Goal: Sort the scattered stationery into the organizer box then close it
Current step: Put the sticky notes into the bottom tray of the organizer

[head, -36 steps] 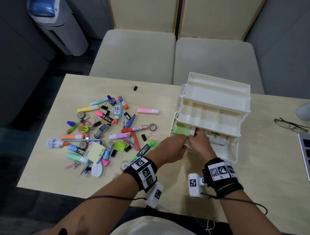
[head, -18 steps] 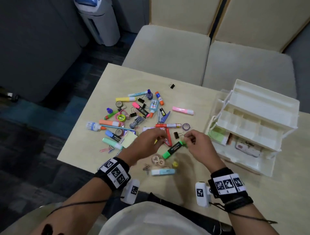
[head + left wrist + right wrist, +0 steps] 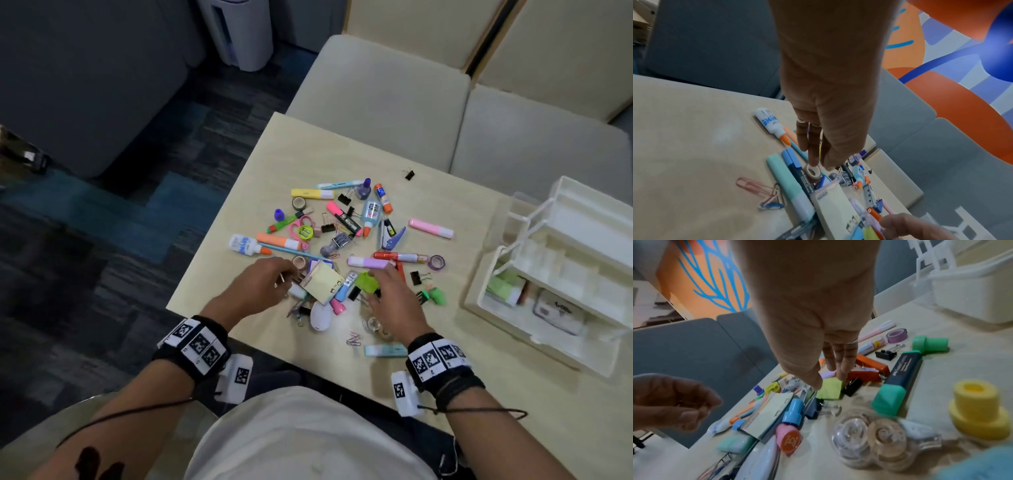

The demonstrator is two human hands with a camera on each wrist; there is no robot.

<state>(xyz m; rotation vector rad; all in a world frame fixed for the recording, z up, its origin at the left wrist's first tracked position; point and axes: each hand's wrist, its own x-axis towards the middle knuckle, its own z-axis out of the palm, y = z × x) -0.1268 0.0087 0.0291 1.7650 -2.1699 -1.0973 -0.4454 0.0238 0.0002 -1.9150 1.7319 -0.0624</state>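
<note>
Scattered stationery lies in a heap on the pale table (image 3: 260, 192). My right hand (image 3: 375, 284) hangs over the heap's near side, its thumb and fingers pinching a lime-green sticky pad (image 3: 365, 282) (image 3: 829, 391) that still rests among the clips. My left hand (image 3: 289, 270) (image 3: 821, 165) reaches down at the heap's left, where its index fingertip and thumb pinch the rim of a small beige tape roll (image 3: 300, 263) (image 3: 813, 173). A yellow sticky pad (image 3: 323, 281) lies between the hands. The white tiered organizer box (image 3: 582, 356) stands open at the right, with green notes in its bottom tray.
An uncapped green highlighter (image 3: 902, 378) and a clear tape dispenser (image 3: 869, 439) lie just right of my right hand. A pink highlighter (image 3: 431, 228) and a lone binder clip (image 3: 409, 174) lie farther off. Beige chairs (image 3: 376, 102) stand behind the table; its left edge is close.
Both hands left the organizer's bottom tray and moved left to the heap. The right hand went from the green highlighter to the green pad; the left dropped onto the tape roll.
</note>
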